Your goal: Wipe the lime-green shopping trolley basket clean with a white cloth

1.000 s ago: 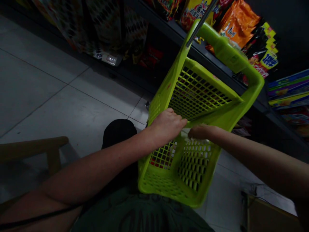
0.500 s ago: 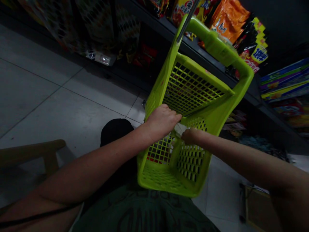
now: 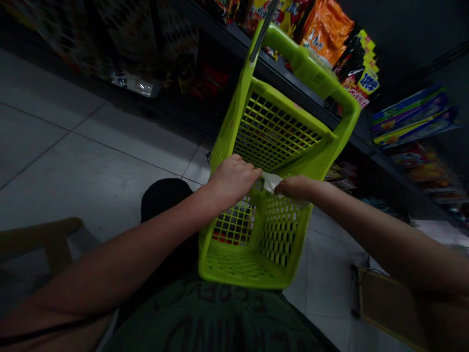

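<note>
- Right hand [image 3: 296, 188]: fingers pinching a crumpled white cloth [image 3: 270, 181] inside the basket.
- Left hand [image 3: 235, 180]: fingers curled tight beside the cloth; cannot tell what they close on.
- Green basket [image 3: 244, 279]: under both hands, mesh sides, handle [image 3: 315, 73] pointing away from the person.
- Beyond the handle: dark shelf [image 3: 361, 132], orange snack packets [image 3: 327, 32].
- Underfoot: pale tiled floor [image 3: 44, 161].
</note>
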Motion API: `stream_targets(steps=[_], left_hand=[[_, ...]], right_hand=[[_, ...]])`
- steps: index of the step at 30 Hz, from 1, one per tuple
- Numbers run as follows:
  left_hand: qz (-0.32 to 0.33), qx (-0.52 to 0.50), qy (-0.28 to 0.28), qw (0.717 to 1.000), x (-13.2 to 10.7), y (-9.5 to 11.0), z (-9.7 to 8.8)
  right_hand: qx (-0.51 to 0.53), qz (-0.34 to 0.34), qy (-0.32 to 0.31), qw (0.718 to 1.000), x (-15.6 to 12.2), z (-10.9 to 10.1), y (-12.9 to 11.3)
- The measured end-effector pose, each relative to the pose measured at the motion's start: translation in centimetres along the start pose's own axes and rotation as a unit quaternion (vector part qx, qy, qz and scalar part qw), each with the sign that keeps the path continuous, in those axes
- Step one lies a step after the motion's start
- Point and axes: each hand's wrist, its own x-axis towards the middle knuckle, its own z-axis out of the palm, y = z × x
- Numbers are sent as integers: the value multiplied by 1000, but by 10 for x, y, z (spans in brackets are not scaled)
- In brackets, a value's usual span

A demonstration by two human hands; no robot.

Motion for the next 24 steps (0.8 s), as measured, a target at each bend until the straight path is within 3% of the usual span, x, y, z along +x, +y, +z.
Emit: stream_targets(steps=[3, 7, 9, 11, 13, 15, 17, 19, 21, 24], left_hand=[[-12, 6, 11, 1000, 0, 2, -2], [-11, 10, 32, 999, -1, 2, 1], [1, 5, 42, 999, -3, 2, 4], [15, -3, 47, 999, -4, 2, 6], [24, -7, 50, 998, -5, 3, 7], [25, -3, 53, 998, -6, 3, 7], [21, 6, 54, 998, -5, 2, 6], [20, 16, 52, 998, -4, 1, 5], [20, 20, 54, 998, -4, 1, 4], [21, 12, 53, 998, -5, 1, 2]], right_hand=[[-51, -17, -42, 998, -20, 14, -16], [7, -211, -152, 965, -61, 41, -85], [31, -253, -194, 947, -73, 44, -103], [10, -202, -179, 963, -75, 34, -96], [-73, -77, -93, 990, -70, 16, -69], [-178, 59, 12, 982, -63, 2, -39], [-229, 111, 56, 965, -61, 0, -24], [-210, 71, 45, 974, -65, 11, -34], [-150, -20, 14, 988, -73, 30, -61], [-28, -179, -115, 977, -79, 46, -93]])
